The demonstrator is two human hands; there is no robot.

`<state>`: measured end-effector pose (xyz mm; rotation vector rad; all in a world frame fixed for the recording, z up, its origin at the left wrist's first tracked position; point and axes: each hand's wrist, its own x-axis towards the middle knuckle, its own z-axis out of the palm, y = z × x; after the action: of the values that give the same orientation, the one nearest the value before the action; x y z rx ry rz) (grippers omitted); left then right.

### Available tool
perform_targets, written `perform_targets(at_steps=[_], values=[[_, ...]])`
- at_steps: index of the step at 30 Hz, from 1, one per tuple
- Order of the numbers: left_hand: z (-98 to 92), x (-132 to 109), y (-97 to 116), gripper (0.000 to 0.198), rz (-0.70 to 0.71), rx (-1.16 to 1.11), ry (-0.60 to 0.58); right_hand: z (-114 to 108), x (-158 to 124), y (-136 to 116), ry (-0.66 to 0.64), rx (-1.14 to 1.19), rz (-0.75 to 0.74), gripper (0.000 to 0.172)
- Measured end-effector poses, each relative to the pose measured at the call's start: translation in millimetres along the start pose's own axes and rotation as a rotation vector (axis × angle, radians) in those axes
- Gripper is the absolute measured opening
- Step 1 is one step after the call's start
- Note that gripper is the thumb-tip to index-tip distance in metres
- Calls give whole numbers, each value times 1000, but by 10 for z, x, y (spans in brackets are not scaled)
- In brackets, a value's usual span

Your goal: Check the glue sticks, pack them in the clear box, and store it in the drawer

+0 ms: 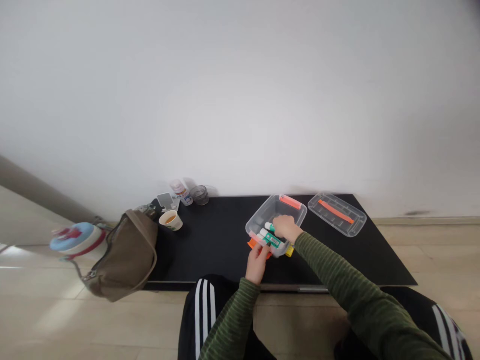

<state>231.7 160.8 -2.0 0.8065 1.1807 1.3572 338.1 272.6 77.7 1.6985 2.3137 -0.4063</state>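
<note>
A clear plastic box (pixel 256 218) with orange clips stands on the black table, its top uncovered. My left hand (pixel 257 262) is closed on its near rim, thumb and fingers at the wall. Inside the box lies a green-and-white glue stick (pixel 273 239). My right hand (pixel 288 229) reaches into the box, its fingers closed around a second glue stick (pixel 269 227), whose white end sticks out to the left. The fingertips are partly hidden. An orange piece (pixel 252 243) and a yellow piece (pixel 290 251) show at the box's near side; I cannot tell what they are.
The clear lid (pixel 352 231) with an orange handle lies right of the box. To the left stand a paper cup (pixel 171 220) with brown liquid, a small bottle (pixel 182 194), a dark glass bowl (pixel 200 195) and a brown bag (pixel 125 255) with a blue-lidded flask (pixel 80 240). A white wall rises behind.
</note>
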Motion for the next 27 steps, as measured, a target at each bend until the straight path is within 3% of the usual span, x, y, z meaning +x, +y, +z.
perform_targets(at_steps=[8,18,23,27], values=[[-12,-10,-5,40,13,16,-25,176,160,9,-104,-9,7,34],[16,-25,43,42,2,9,-19,127,139,30,-95,70,-10,31],[38,-44,99,41,-26,0,6,-28,-32,181,112,217,-100,35],[45,-52,115,38,-30,7,26,84,-305,423,515,671,-105,34]])
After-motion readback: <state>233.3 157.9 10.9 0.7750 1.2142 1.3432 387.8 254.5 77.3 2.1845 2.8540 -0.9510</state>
